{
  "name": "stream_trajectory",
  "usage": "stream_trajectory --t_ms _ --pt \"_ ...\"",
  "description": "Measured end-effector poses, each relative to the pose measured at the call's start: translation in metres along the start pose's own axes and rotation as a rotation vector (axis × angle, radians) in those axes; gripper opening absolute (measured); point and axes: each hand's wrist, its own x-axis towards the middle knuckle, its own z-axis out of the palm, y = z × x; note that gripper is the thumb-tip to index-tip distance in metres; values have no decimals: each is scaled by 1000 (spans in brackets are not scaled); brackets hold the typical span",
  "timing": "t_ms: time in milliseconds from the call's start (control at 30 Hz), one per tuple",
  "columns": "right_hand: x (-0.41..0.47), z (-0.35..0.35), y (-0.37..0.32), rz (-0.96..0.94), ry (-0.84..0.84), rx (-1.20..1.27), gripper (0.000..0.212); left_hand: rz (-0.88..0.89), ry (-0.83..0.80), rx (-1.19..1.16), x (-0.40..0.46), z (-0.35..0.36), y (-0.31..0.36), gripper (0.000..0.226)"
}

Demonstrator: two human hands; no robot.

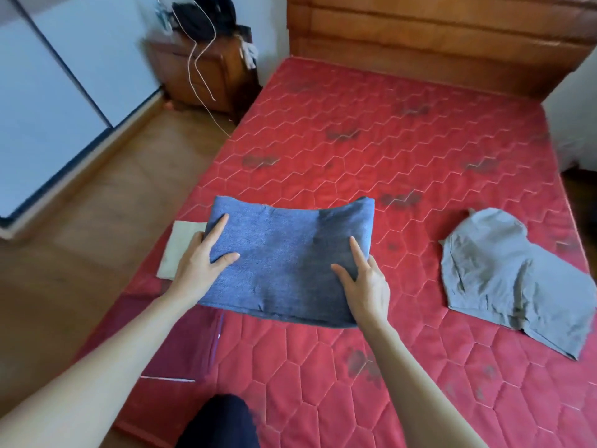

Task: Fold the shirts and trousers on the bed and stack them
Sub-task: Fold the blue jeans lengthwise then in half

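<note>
Red quilted mattress (387, 150), folded blue denim rectangle (284, 253) gripped at both sides by hands, left (200, 263), right (368, 286)

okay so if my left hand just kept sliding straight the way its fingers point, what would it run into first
Nothing new at first: your left hand grips the left edge of the folded denim, fingers aimed up-right across it. Past its far edge only bare red mattress shows, then perhaps the wooden headboard; depth is hard to judge.

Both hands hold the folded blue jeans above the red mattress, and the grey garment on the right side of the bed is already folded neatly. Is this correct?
Not quite. The grey garment is not folded neatly; the head view shows it lying crumpled and spread on the red mattress. The rest is right: the left hand and right hand hold the folded blue jeans.
</note>
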Motion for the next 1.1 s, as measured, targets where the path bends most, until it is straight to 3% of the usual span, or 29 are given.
stream_trajectory --t_ms 267,567,800,967,1100 --pt "85 192 -53 66 -61 20 63 -70 -23 58 118 -14 -168 78" --pt "121 352 -43 65 -45 -30 62 -134 -48 44 165 33 -331 77" --pt "101 401 -2 204 -51 -35 63 -122 -127 -60 150 83 -378 77" --pt "103 409 8 209 -87 -61 64 -98 -113 -97 149 86 -386 73" --pt "101 405 -3 120 -9 -110 63 -128 -13 -67 142 82 -375 74"
